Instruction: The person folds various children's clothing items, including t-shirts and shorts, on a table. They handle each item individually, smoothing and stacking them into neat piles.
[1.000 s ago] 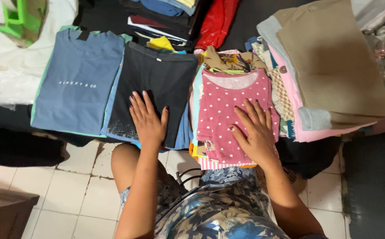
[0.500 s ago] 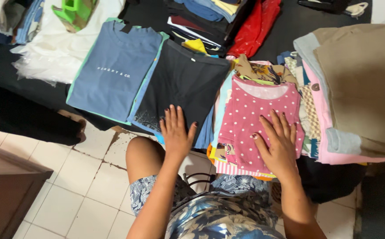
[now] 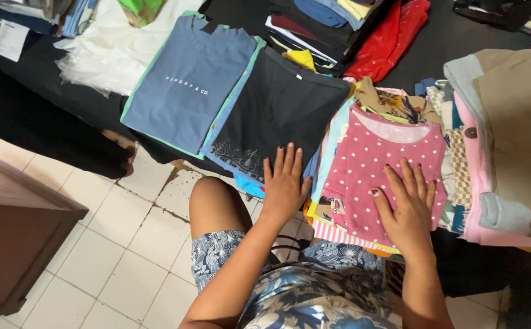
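I note left hand [image 3: 285,183] flat, fingers spread, on the black shirt [image 3: 277,109] and right hand [image 3: 407,204] flat on the pink dotted top [image 3: 387,164]; pressing near the pile's front edge risks sliding it floorward.

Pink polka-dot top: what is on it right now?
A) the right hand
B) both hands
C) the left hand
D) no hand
A: the right hand lies flat on the pink polka-dot top, while the left hand rests on the black shirt beside it.

pink white-dotted top [image 3: 387,164], black shirt [image 3: 277,116], blue shirt [image 3: 186,79]
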